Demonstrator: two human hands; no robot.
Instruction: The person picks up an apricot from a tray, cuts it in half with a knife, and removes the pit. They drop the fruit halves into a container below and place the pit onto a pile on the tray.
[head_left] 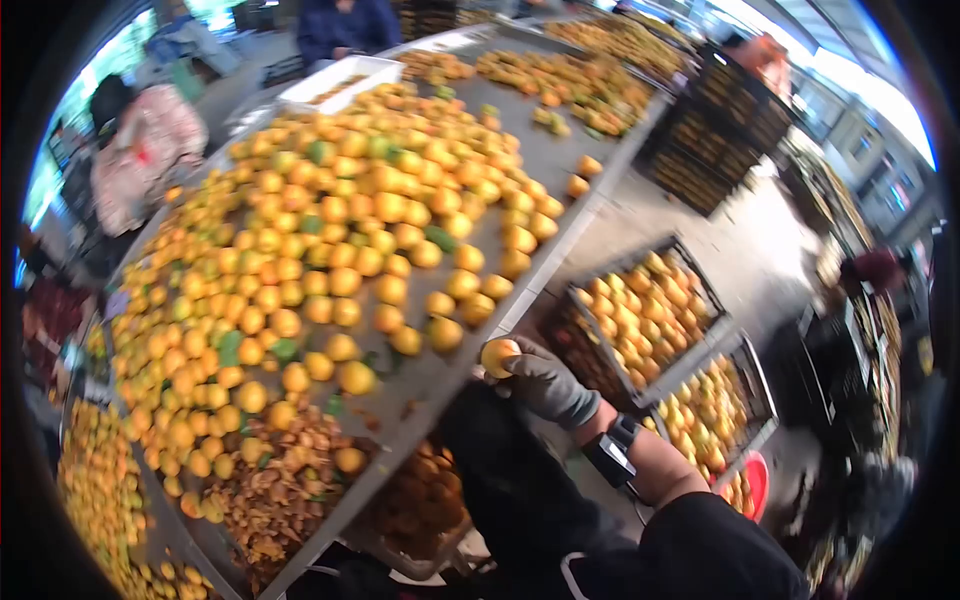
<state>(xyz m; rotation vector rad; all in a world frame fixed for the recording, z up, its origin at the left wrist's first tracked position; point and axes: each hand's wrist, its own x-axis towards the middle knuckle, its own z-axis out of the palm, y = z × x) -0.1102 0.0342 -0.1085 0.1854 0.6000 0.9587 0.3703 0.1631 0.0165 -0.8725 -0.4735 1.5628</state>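
Observation:
My right hand (548,383), in a grey glove, is closed around a round orange fruit (499,357) just off the near edge of a metal sorting table (470,375). A device with a dark strap (612,452) sits on that wrist. A large heap of similar yellow-orange fruit (330,220) with some green leaves covers much of the tabletop. Closer to me on the table lies a pile of brown dry trimmings (275,490). My left hand is not in view.
Black crates of fruit (650,310) stand to the right, with a red basin (758,485) beside them. Taller stacked crates (715,130) rise behind. Under the table edge is another fruit container (425,500). A white tray (340,82) lies at the far side, where other people (150,150) are.

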